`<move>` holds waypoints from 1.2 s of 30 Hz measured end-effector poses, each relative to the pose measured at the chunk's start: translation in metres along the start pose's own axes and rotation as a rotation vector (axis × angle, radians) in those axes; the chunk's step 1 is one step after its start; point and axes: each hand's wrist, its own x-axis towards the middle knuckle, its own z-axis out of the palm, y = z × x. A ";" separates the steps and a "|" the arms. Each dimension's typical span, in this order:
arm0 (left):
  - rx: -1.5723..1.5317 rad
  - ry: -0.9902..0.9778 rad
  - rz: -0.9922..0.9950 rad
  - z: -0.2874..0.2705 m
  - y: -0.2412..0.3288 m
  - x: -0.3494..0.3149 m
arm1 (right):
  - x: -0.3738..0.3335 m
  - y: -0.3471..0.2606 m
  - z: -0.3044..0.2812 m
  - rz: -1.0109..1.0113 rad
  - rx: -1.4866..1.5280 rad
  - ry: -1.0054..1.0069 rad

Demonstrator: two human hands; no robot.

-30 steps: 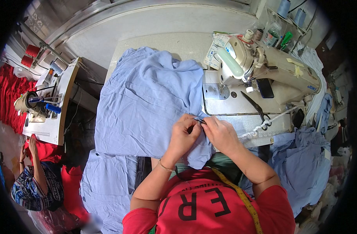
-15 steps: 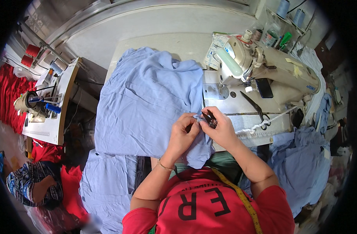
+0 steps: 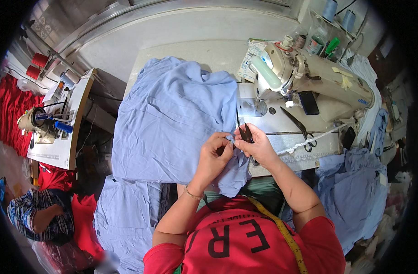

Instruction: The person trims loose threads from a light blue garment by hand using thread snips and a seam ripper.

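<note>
The left hand [image 3: 216, 154] has its grip clamped on the edge of the pale blue cloth garment [image 3: 172, 116], while the right hand [image 3: 260, 145] grips small black thread snips [image 3: 243, 131] beside it.

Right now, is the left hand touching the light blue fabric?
Touching. The head view shows the left hand pinching a fold of the light blue fabric between its fingertips, beside the right hand holding small dark snips.

Cloth [image 3: 172, 118] on table [image 3: 190, 50], sewing machine [image 3: 309, 77] to rt.
</note>
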 end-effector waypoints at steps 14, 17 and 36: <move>0.099 -0.043 0.052 -0.001 -0.004 0.001 | -0.008 -0.004 0.005 -0.746 -1.092 0.116; 0.074 -0.041 0.019 0.001 -0.001 0.002 | -0.005 -0.001 0.006 -0.644 -0.918 0.157; -0.013 -0.039 -0.014 -0.002 -0.005 0.003 | -0.027 -0.024 0.004 -0.557 -1.241 0.085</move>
